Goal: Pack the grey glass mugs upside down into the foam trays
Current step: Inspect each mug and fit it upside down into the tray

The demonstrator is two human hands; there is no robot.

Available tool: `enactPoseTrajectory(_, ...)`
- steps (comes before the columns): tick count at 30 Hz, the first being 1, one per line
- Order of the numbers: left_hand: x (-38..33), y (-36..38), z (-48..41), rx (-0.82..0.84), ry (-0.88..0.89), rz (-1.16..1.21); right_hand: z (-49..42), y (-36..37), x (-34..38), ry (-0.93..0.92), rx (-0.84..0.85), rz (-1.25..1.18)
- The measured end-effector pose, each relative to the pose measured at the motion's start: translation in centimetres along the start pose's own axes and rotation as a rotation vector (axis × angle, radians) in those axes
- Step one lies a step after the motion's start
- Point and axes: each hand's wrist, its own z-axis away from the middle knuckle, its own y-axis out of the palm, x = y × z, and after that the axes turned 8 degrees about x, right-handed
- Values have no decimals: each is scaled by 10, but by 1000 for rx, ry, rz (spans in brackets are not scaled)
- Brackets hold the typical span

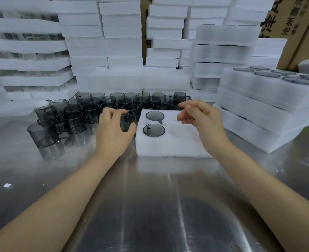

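The left hand (113,124) is curling around a grey mug (127,123) at the foam tray's (170,146) 9 o'clock edge, probably next for flipping. The right hand (199,115) is hovering empty, fingers loosely bent, over the tray, where two mugs (154,122) are already sitting bottoms-up.

This looks like a packing station in a factory or warehouse. White foam trays (103,44) stand stacked high behind a steel worktop (150,197), beside printed cardboard cartons (295,20) and dozens of identical grey glass mugs (88,110).
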Motion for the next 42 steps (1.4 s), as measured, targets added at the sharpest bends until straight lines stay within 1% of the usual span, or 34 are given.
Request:
enactPoseTrajectory(2, 4, 2, -1, 59, -32, 55, 0, 0, 1, 28, 34, 1)
enactPoseTrajectory(6, 10, 5, -6, 262, -206, 120, 0, 0, 2, 70, 88, 24)
enactPoseTrajectory(8, 13, 5, -8, 298, -239, 120, 0, 1, 2, 80, 105, 46)
enactPoseTrajectory(10, 14, 4, -9, 288, -240, 131, 0, 1, 2, 88, 117, 73)
enactPoseTrajectory(12, 10, 1, -7, 227, -228, 165, 0, 1, 2, 92, 126, 87)
enactPoseTrajectory(13, 7, -1, -6, 155, -213, 195, 0, 1, 2, 91, 130, 91)
enactPoseTrajectory(14, 2, -4, -6, 40, -180, 238, 0, 1, 2, 89, 135, 97)
enactPoseTrajectory(16, -9, -12, -4, -232, -19, 374, 1, 2, 2, 75, 147, 123)
enactPoseTrajectory(17, -15, -15, -2, -333, 84, 441, 2, 2, 2, 64, 157, 145)
enactPoseTrajectory(18, -23, -16, 2, -387, 175, 502, 4, 3, 2, 53, 173, 172)
enactPoseTrajectory(19, -30, -16, 6, -395, 247, 558, 5, 4, 3, 42, 193, 205)
enactPoseTrajectory(20, -37, -15, 10, -368, 289, 612, 6, 6, 3, 25, 215, 248)
enactPoseTrajectory(22, -49, -10, 19, -246, 307, 704, 8, 8, 3, -38, 251, 339)
enactPoseTrajectory(25, -58, 0, 30, -66, 365, 672, 13, 11, 4, -148, 308, 403)
enactPoseTrajectory(28, -60, 3, 33, 55, 392, 681, 14, 9, 3, -208, 362, 440)
enactPoseTrajectory(32, -58, 1, 33, 148, 304, 778, 13, 7, -2, -232, 405, 485)
enactPoseTrajectory(37, -52, 4, 31, 215, 259, 722, 12, 10, -4, -291, 405, 505)
enactPoseTrajectory(39, -49, 4, 29, 239, 250, 704, 11, 10, -3, -293, 390, 504)
enactPoseTrajectory(42, -47, 5, 27, 259, 233, 663, 11, 11, -6, -229, 308, 454)
